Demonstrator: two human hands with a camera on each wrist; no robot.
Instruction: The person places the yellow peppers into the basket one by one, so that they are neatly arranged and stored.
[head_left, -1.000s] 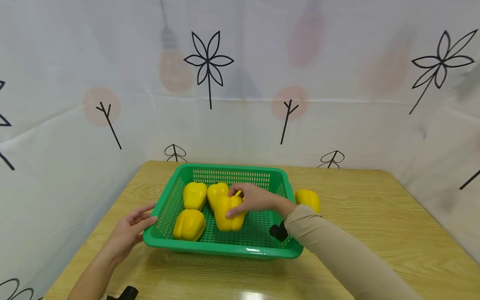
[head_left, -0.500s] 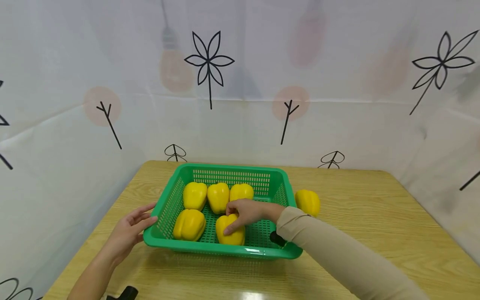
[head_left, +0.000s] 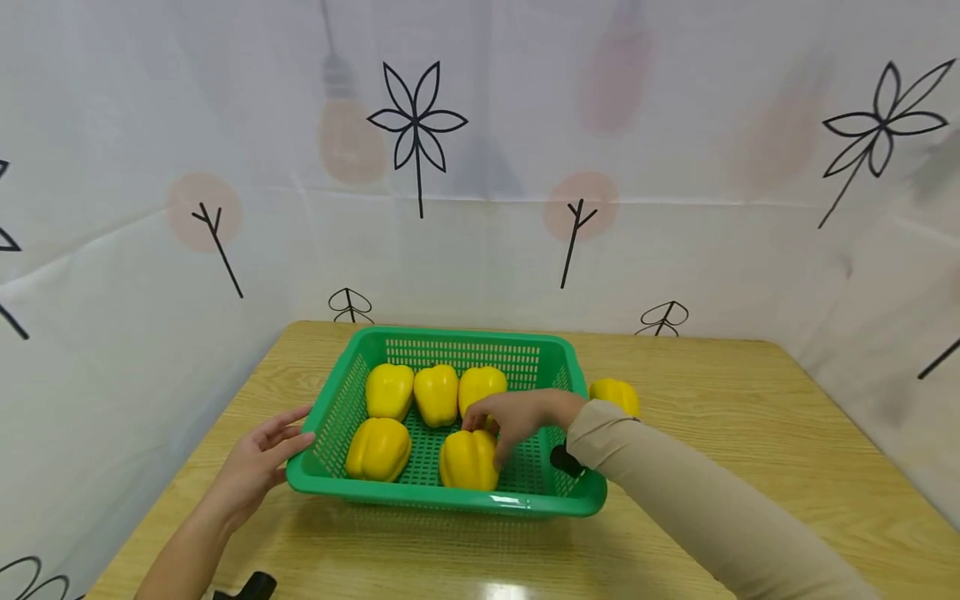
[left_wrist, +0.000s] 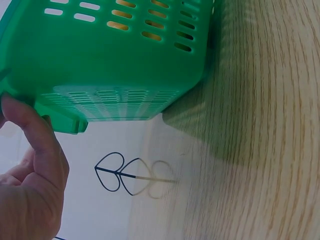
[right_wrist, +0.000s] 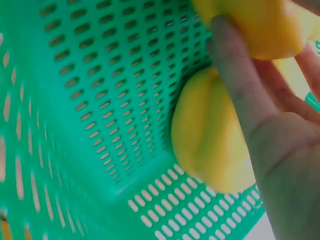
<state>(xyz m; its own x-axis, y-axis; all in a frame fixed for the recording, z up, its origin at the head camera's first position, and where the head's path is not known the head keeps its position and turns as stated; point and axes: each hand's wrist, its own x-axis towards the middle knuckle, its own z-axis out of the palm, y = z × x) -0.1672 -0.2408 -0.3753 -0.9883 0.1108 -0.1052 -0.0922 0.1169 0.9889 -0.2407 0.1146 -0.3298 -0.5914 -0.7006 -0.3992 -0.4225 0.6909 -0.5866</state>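
Note:
In the head view my right hand (head_left: 517, 417) is inside the green plastic basket (head_left: 450, 498), with its fingers at the top of a yellow bell pepper (head_left: 468, 462) and its thumb along the right side. The right wrist view shows the thumb against that bell pepper (right_wrist: 255, 25), with the other fingers partly hidden behind it. My left hand (head_left: 255, 458) rests its fingertips on the left rim of the basket. In the left wrist view a bent finger (left_wrist: 32, 120) reaches that rim. Several other yellow bell peppers (head_left: 378, 450) sit in the basket, including a back row.
One more yellow bell pepper (head_left: 615, 396) lies on the wooden table (head_left: 720, 417), just outside the basket's right side and partly behind the sleeve (head_left: 675, 483). A white printed cloth (head_left: 480, 250) hangs behind the table and along both sides.
My right hand has brought the bell pepper toward the front of the basket and set it down, then shifted it slightly right. The thumb has moved from its front to its right side. Left hand unchanged.

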